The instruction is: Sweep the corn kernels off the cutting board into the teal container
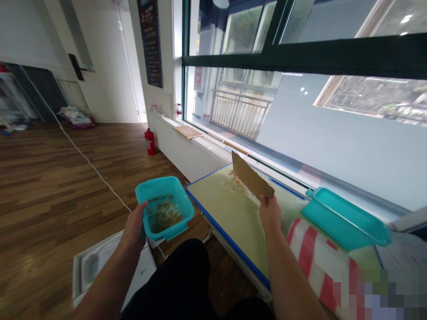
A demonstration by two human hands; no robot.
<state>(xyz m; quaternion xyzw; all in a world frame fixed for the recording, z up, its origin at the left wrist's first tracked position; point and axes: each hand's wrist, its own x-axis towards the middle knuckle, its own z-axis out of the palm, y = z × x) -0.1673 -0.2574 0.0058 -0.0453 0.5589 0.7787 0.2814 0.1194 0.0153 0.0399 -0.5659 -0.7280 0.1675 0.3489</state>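
My left hand [136, 222] grips the near left rim of a turquoise plastic tub [187, 198], held off the table's left edge. Small tan grains [168, 216] lie across the tub's bottom, thicker toward its near side. In my right hand [271, 209] is a flat piece of brown cardboard [250, 175], pinched at its near end and standing on edge. Its lower edge is at the tabletop, against a strip of crumbs and pale powder [240, 183]. Beneath it the pale yellow-green table [216, 195] has a blue border.
A second turquoise container [347, 218] stands on the table's right, beside a red-and-white striped cloth or bag [313, 253]. The radiator [207, 155] and window lie beyond. A fire extinguisher [150, 142] stands on the floor; a white cord [90, 164] crosses it. A white box-like object [143, 266] sits low left.
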